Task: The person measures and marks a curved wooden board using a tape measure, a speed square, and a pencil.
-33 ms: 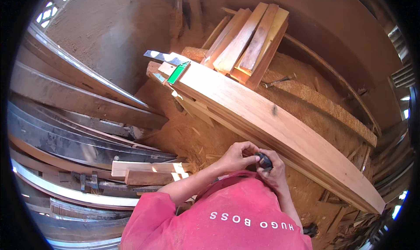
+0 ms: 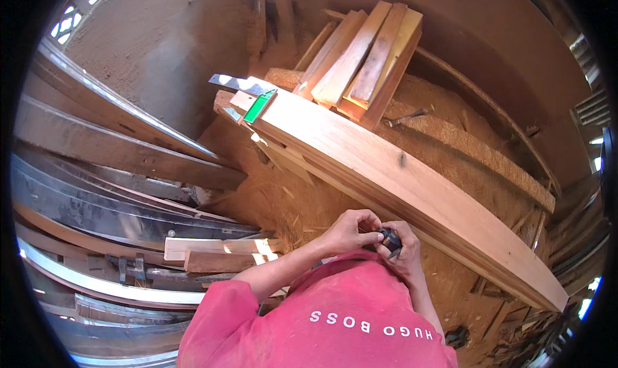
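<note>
Both my hands are together in front of my chest, above my pink shirt. My left hand point(image 2: 344, 231) and my right hand point(image 2: 405, 252) both pinch a small dark round object point(image 2: 390, 240), which my fingers partly hide. Just beyond my hands a long pale wooden plank point(image 2: 386, 168) runs diagonally from upper left to lower right. A square with a green handle point(image 2: 257, 105) and a metal blade point(image 2: 235, 83) lies on the plank's far end.
A stack of shorter boards point(image 2: 367, 59) rests behind the plank. Sawdust point(image 2: 283, 201) covers the floor. Curved metal rails and dark beams point(image 2: 116, 201) fill the left side, with two short wood blocks point(image 2: 219, 253) lying on them. Scrap wood lies at the lower right.
</note>
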Action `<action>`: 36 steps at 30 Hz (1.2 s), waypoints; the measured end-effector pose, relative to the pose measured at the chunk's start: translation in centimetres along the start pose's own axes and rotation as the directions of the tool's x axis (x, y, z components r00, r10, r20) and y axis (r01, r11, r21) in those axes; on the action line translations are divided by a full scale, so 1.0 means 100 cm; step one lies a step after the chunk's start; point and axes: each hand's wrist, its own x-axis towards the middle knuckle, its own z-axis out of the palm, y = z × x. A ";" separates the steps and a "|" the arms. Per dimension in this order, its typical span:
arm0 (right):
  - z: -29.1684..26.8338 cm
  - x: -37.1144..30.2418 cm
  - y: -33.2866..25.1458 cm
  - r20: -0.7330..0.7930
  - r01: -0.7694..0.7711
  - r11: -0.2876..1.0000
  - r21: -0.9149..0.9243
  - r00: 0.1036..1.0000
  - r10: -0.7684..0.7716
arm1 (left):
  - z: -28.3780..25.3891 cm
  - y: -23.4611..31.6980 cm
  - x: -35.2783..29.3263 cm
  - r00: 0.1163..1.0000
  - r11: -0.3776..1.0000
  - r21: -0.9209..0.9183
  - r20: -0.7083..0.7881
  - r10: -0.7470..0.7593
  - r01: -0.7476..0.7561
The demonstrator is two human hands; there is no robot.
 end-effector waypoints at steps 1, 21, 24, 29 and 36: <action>-0.007 -0.003 -0.005 0.030 -0.040 0.996 -0.083 0.999 0.043 | 0.000 0.002 0.000 0.996 0.996 0.089 0.086 -0.005 -0.002; -0.480 -0.289 0.204 -0.505 -0.579 0.229 -0.783 0.806 0.310 | -0.327 0.067 0.098 0.810 0.742 0.628 -0.549 0.208 0.235; -0.477 -0.257 0.213 -0.447 -0.530 0.322 -0.784 0.843 0.301 | -0.332 0.069 0.095 0.829 0.780 0.575 -0.542 0.136 0.247; -0.462 -0.211 0.191 -0.429 -0.545 0.375 -0.750 0.832 0.351 | -0.329 0.069 0.095 0.796 0.551 0.763 -0.544 0.264 0.339; -0.471 -0.218 0.210 -0.404 -0.498 0.382 -0.778 0.863 0.303 | -0.321 0.074 0.099 0.829 0.690 0.670 -0.528 0.186 0.272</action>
